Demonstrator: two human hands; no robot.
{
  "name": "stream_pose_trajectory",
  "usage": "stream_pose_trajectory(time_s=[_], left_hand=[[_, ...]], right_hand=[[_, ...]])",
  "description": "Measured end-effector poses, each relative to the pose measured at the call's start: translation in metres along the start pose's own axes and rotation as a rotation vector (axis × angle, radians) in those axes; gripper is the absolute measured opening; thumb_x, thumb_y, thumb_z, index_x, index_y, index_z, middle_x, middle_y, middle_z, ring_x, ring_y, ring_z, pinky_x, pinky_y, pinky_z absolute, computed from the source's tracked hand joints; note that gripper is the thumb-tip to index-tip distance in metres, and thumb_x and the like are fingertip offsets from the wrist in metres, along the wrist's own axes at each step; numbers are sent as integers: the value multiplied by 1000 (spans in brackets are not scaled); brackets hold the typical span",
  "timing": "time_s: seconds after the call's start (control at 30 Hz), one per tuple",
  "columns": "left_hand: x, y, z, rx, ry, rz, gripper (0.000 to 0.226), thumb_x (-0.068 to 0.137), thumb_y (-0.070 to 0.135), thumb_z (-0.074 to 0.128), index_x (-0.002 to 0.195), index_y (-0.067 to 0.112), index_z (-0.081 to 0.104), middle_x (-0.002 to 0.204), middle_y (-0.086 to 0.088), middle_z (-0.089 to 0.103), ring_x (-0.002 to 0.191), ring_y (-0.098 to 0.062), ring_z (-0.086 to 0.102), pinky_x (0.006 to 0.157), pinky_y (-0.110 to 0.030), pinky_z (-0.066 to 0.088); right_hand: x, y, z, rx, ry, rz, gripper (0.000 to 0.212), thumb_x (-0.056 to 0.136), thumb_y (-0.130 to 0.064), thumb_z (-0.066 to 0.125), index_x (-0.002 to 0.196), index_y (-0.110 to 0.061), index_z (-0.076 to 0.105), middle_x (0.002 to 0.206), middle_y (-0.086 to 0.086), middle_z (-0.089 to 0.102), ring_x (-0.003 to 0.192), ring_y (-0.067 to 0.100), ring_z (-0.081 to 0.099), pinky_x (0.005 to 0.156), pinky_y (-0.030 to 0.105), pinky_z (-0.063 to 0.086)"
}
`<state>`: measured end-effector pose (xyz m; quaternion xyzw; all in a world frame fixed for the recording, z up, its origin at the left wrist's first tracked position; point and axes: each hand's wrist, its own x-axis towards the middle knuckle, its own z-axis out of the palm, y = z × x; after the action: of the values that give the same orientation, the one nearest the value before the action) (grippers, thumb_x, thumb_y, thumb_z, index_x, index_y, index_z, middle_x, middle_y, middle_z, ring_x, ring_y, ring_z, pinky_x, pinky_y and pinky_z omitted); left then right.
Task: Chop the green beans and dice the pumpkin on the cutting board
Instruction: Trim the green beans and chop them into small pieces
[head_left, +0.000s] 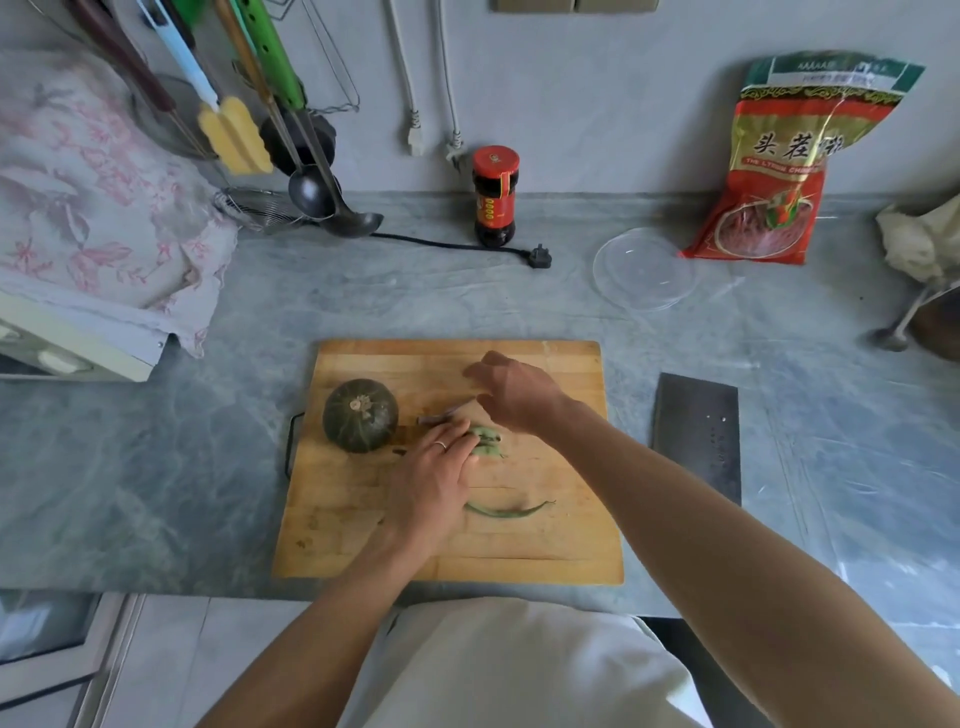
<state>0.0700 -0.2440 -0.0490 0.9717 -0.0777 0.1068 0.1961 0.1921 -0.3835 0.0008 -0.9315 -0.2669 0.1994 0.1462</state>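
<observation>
While round dark-green pumpkin (360, 414) sits frame centre-left on wooden cutting board (545, 540), your left hand (435, 483) presses flat, fingers together, on green beans (487, 441); right hand (511, 392) hovers, fingers apart, empty.

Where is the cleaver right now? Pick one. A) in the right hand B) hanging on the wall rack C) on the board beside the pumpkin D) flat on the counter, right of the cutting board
D: the cleaver lies flat on the counter, right of the cutting board, and neither hand touches it.

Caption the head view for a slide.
Both hands, left hand and right hand, gather green beans beside a whole pumpkin on the cutting board; cleaver lies unused.
</observation>
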Motion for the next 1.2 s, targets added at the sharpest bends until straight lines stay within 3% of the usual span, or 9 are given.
stream_pose_trajectory(time_s=[0.17,0.37,0.5,0.6,0.83,0.9,1.0,1.1,1.2], left_hand=[[3,5,-3,10,-9,-24,28,77,9,83,104,11,77,116,-4,74,107,-22,69,88,-34,58],[2,7,-2,-73,-21,-63,44,77,6,79,120,9,70,114,-5,73,105,-25,65,89,-38,58],[2,3,2,-71,-69,-66,39,79,6,80,116,6,71,121,-10,70,104,-30,67,85,-47,59],[1,0,1,-61,-92,-55,36,81,9,80,115,6,72,137,-14,60,102,-32,69,83,-44,60],[5,-2,-8,-22,-100,40,40,73,10,87,111,7,75,123,-12,69,97,-31,71,66,-40,63],[4,-4,-9,-41,-111,65,39,76,9,85,113,7,74,124,-11,69,101,-30,70,71,-40,63],[9,-7,-9,-138,-170,-21,34,85,9,77,119,9,72,135,-12,62,120,-33,61,95,-47,56],[13,-4,-11,-75,-160,-33,29,83,13,78,111,14,74,131,-7,66,134,-36,48,105,-56,44],[16,-2,-15,-76,-170,-25,29,80,14,80,108,15,74,126,-4,69,134,-39,48,108,-59,40]], right_hand=[[9,-1,5,52,-18,-43,16,95,-21,61,107,-15,71,130,5,51,108,26,60,77,35,50],[-17,12,22,20,59,29,24,100,-23,54,120,-12,64,107,8,56,82,35,64,61,37,49],[-25,12,27,-20,8,45,21,97,-9,52,112,-14,66,106,6,57,84,32,63,60,34,42],[-27,8,26,-53,14,32,25,97,-6,50,114,-15,66,108,6,57,83,30,62,59,32,38],[-51,9,30,107,86,-57,28,92,-22,61,119,-17,67,111,4,58,88,24,61,61,30,43],[-58,8,30,141,76,-64,34,89,-29,66,121,-18,67,114,2,58,90,20,59,64,29,43],[-61,1,30,166,75,-25,46,87,-35,68,130,-22,62,116,1,55,84,13,49,67,29,43],[-58,-5,32,144,117,7,46,93,-33,67,136,-21,57,114,6,56,86,23,57,65,30,41],[-56,-6,35,146,124,51,42,96,-32,64,134,-15,58,112,9,58,89,31,64,64,32,43]])
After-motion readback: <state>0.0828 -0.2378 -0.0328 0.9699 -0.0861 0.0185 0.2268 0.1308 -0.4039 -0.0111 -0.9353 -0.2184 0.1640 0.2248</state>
